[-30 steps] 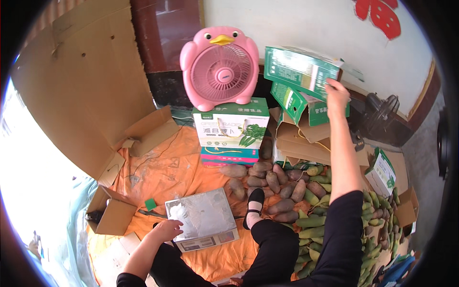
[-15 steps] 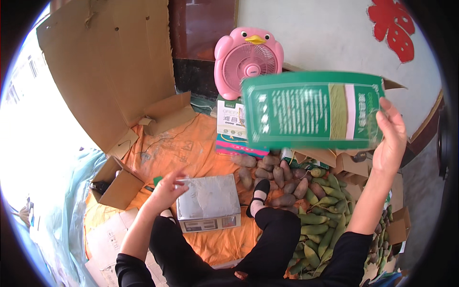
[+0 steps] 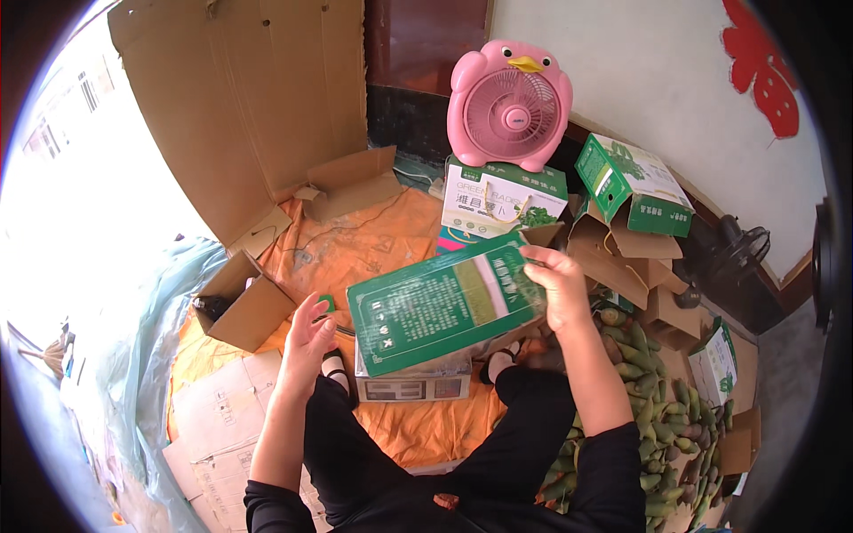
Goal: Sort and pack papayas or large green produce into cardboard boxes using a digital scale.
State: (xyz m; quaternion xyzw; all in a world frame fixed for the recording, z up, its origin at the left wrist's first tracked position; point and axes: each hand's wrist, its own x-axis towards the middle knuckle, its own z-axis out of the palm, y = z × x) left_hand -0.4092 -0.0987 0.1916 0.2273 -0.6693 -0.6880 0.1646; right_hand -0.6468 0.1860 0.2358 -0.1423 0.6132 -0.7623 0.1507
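My right hand [image 3: 562,286] grips a green cardboard carton [image 3: 413,313] by its right end, thumb on top. The carton has a printed panel with white lettering and lies tilted in the air. It hangs over a grey electronic scale [image 3: 416,389], whose top is mostly hidden behind it; the scale's front display panel shows. Left of the carton, my left hand [image 3: 307,342] is open with fingers spread, holding nothing, close to the carton's left end but apart from it. A small green object [image 3: 326,303] lies just beyond my left fingers.
A pink bird-shaped fan [image 3: 513,115] stands on white-and-green cartons [image 3: 498,195]. At right, a heap of green radishes [image 3: 657,426] lies beside open cardboard boxes [image 3: 609,258]. An orange sheet [image 3: 329,240] covers the floor; a small brown box [image 3: 244,302] sits at left.
My right hand has brought the carton down and leftward from the upper right to above the scale. My left hand stays open near it. The head view has shifted a little.
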